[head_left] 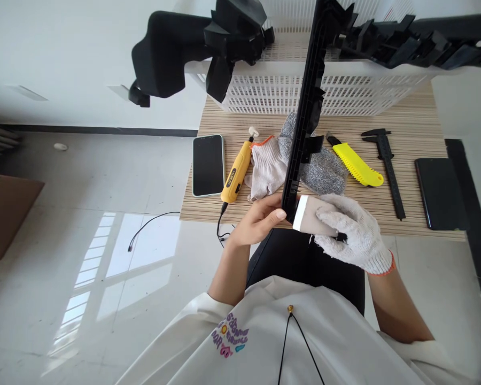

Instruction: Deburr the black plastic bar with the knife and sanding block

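My bare left hand (260,218) is closed around the lower end of a long black plastic strip (304,123) with clips along its side. The strip stands up away from me, and its far end overlaps other black parts at the basket. On my right hand (355,232) is a white knit glove with an orange cuff. Its fingers grip a beige block with a white end (310,215). That white end is right beside the strip's lower end; whether they touch I cannot tell. Behind the strip lie a grey knit glove (324,168) and a white glove (266,168).
A yellow rotary tool (237,174) with a cord and a phone (208,166) lie left. Right are a yellow utility knife (358,163), a black caliper (388,166) and a black phone (441,192). A white plastic basket (369,93) with black plastic parts (164,51) stands behind.
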`<state>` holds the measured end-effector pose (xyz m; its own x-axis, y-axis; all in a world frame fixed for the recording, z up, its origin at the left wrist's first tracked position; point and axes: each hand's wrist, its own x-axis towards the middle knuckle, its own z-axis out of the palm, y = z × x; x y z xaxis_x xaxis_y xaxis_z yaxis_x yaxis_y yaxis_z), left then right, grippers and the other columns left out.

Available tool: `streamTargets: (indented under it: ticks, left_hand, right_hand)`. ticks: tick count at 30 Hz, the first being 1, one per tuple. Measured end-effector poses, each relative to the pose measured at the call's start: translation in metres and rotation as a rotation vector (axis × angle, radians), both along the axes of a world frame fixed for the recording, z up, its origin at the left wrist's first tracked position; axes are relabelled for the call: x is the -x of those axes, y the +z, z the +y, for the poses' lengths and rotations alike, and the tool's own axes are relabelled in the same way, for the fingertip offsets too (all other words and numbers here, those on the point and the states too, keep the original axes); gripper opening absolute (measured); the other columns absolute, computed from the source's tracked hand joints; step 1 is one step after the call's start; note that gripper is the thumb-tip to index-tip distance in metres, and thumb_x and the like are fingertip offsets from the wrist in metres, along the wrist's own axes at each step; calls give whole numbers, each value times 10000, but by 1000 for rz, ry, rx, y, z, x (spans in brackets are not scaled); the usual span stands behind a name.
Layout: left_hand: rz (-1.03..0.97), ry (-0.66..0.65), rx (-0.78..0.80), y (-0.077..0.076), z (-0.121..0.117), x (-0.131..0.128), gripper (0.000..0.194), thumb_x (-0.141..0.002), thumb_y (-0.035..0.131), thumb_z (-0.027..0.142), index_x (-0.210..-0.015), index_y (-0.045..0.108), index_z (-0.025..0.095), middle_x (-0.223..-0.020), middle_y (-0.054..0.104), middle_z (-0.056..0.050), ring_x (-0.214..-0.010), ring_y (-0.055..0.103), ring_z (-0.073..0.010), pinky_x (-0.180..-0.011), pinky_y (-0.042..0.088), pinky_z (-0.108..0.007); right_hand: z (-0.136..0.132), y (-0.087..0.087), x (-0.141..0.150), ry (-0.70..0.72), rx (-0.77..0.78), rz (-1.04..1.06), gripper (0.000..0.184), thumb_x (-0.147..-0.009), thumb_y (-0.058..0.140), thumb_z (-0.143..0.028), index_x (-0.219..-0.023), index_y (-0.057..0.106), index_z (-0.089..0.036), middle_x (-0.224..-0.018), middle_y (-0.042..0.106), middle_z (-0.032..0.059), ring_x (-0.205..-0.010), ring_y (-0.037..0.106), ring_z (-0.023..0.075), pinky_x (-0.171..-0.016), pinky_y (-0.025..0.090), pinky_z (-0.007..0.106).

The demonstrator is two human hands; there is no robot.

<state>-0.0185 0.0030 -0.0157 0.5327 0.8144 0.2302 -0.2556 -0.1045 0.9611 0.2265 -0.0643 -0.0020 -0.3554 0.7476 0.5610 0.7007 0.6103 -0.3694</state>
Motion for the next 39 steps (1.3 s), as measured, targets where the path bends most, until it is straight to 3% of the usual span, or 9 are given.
streamTargets:
  ticks: [5, 9, 12, 17, 22, 25, 31, 34, 39]
  left_hand:
    - [32, -30, -24, 3, 2, -2, 399, -1005, 649, 546, -1046, 775, 170, -831, 758, -58, -753, 720, -196, -769, 629, -312]
    - [107, -96, 16, 3, 1, 0, 478, -969, 676, 607, -1176, 792, 192, -968, 803, -110, -950, 775, -282, -879, 641, -379]
    - [122, -60, 22, 2, 0, 3, 539, -938, 685, 659, -1205, 800, 204, -983, 812, -118, -1043, 770, -322, -955, 630, -423]
    - [112, -5, 52, 0, -2, 3, 567, -981, 603, 674, -1145, 788, 164, -844, 782, -86, -780, 735, -240, -729, 632, -345]
    - [78, 28, 30, 0, -2, 1, 510, -980, 619, 655, -1018, 768, 169, -806, 735, -60, -764, 699, -220, -789, 622, -354]
    - [124, 25, -5, -1, -1, 2, 516, -988, 606, 656, -1037, 774, 170, -789, 723, -51, -732, 679, -205, -726, 602, -325]
    - [175, -18, 16, -2, -1, 5, 580, -881, 726, 705, -1163, 805, 205, -951, 799, -97, -988, 749, -309, -885, 621, -408]
    - [137, 0, 43, -2, -1, 5, 570, -918, 682, 703, -1134, 803, 190, -909, 793, -97, -891, 743, -280, -817, 618, -389]
    - [54, 27, 69, -1, -3, 1, 520, -970, 621, 676, -978, 765, 177, -704, 653, -31, -631, 625, -180, -553, 535, -279]
  right_hand:
    - [0, 1, 1, 6, -5, -8, 465, -881, 749, -295, -1331, 634, -279, -1317, 703, 113, -1064, 756, 280, -764, 662, 395]
    - [12, 10, 16, 66, -22, 10, 464, -883, 735, -297, -1338, 639, -295, -1276, 699, 90, -1050, 752, 256, -799, 664, 384]
    - [17, 14, 21, 92, -34, 20, 465, -880, 740, -291, -1333, 636, -296, -1256, 696, 82, -1058, 751, 247, -819, 665, 373]
    - [9, 9, 7, 53, 5, -10, 484, -888, 759, -310, -1353, 627, -307, -1317, 701, 101, -1073, 751, 277, -805, 662, 400]
    - [3, 2, -3, 19, -16, -26, 498, -876, 784, -321, -1345, 620, -282, -1299, 716, 118, -1029, 751, 282, -753, 654, 405]
    - [7, 4, 3, 23, -31, -10, 487, -871, 781, -326, -1334, 637, -284, -1284, 717, 109, -1013, 745, 275, -761, 650, 404]
    - [16, 14, 20, 78, -12, 12, 489, -880, 754, -313, -1359, 653, -332, -1254, 718, 61, -1045, 743, 242, -804, 649, 365]
    - [14, 13, 16, 72, -8, 14, 478, -878, 762, -317, -1344, 658, -327, -1279, 720, 69, -1060, 746, 258, -814, 655, 382]
    - [5, 4, -1, 23, -15, -16, 485, -883, 787, -335, -1343, 642, -278, -1295, 724, 118, -1045, 751, 287, -771, 660, 410]
